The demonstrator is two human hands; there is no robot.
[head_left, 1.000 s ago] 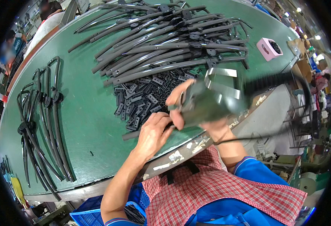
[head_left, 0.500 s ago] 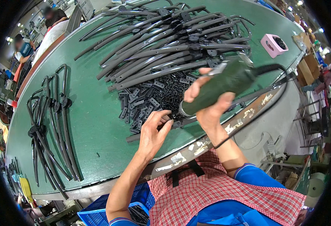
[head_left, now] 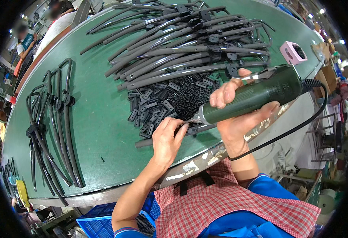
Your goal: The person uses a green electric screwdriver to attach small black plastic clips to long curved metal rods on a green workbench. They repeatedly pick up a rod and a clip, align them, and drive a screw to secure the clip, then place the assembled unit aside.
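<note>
My right hand [head_left: 234,130] is closed round a dark green electric screwdriver [head_left: 253,97], its body tilted and its bit pointing left and down. A cord runs off its back end and loops past my right wrist. Just at the bit's tip, my left hand [head_left: 166,141] pinches thumb and fingers together over a dark tube [head_left: 144,143]; what is between the fingertips is hidden. The tube lies along the near table edge, partly under both hands. Beyond it sit a heap of black two-hole plates [head_left: 152,115] and a heap of small black screws [head_left: 189,97].
Bent dark tube frames [head_left: 174,51] with black joints are piled across the far table. A smaller group of frames [head_left: 65,131] lies at left. A pink box [head_left: 293,53] holding dark parts stands far right. Below the table edge is a blue crate [head_left: 98,222]. Other people are at upper left.
The screwdriver has swung lower and to the right in my right hand, so its bit now shows at my left fingertips. My left hand has shifted slightly right.
</note>
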